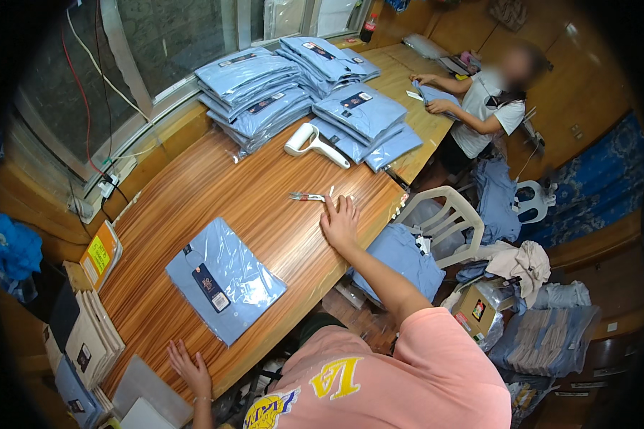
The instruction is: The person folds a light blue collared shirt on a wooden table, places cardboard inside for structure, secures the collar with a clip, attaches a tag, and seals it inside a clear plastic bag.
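A folded light-blue shirt (pixel 247 275) in a clear plastic bag, with a dark tag on it, lies flat on the wooden table in front of me. My left hand (pixel 190 370) rests open at the table's near edge, just below the shirt and beside some clear plastic bags (pixel 147 392). Farther right, my right hand (pixel 341 223) lies on the tabletop with its fingers spread. Its fingertips are beside a small hand tool (pixel 306 196) with red and white parts; whether they touch it I cannot tell. Beyond sits a white lint roller (pixel 322 146).
Stacks of bagged blue shirts (pixel 254 89) stand at the back by the window. Another person (pixel 486 107) handles a blue garment at the far right. A white plastic chair (pixel 447 222) holds blue shirts at the table's right side. Folded beige garments (pixel 93 336) stand at left.
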`<state>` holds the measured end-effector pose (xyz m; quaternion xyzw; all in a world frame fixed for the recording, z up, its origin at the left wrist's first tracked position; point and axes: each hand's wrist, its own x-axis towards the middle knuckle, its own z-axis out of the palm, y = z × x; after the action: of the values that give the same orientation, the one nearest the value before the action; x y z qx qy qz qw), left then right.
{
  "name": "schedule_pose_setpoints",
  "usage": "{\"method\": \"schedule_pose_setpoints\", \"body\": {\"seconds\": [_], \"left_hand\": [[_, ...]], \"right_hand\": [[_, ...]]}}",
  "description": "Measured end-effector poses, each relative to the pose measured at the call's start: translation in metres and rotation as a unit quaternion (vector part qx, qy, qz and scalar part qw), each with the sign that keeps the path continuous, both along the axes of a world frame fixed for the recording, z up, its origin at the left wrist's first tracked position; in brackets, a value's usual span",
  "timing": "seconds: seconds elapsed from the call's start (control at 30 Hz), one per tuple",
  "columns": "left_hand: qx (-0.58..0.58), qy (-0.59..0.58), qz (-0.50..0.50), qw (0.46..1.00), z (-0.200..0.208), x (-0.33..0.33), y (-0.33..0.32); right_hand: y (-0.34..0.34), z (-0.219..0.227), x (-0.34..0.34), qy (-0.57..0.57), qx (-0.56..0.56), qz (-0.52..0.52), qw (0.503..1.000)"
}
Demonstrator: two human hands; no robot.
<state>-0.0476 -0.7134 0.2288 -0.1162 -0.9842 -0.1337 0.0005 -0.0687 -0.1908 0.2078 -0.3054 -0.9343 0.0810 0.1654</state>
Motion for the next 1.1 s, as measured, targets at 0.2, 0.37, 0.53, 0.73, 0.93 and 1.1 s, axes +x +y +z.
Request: {"method": "schedule_pose_setpoints", "body": {"seconds": [0.2, 0.37, 0.53, 0.73, 0.93, 1.1], "left_hand": [[0.001, 0.011, 0.01, 1.0, 0.002, 0.0, 0.007], [-0.004, 0.029, -0.006, 1.0, -0.01, -0.003, -0.003], [-0.023, 0.034, -0.005, 0.999, -0.01, 0.0, -0.003], [-0.006, 0.03, -0.004, 1.0, -0.01, 0.001, -0.002], [0.009, 0.032, 0.007, 0.999, -0.007, 0.001, 0.0], [0.006, 0.03, 0.006, 1.0, -0.008, 0.001, -0.001]], "right_hand": [[0.001, 0.006, -0.003, 0.009, -0.004, 0.005, 1.0], [0.001, 0.003, -0.003, 0.006, -0.003, -0.009, 1.0], [0.001, 0.002, -0.001, 0.001, -0.005, -0.016, 1.0], [0.0, -0.001, -0.002, 0.009, 0.003, -0.015, 1.0], [-0.003, 0.005, -0.002, -0.005, -0.007, -0.012, 1.0], [0.0, 0.003, -0.002, -0.014, -0.003, -0.018, 1.0]]}}
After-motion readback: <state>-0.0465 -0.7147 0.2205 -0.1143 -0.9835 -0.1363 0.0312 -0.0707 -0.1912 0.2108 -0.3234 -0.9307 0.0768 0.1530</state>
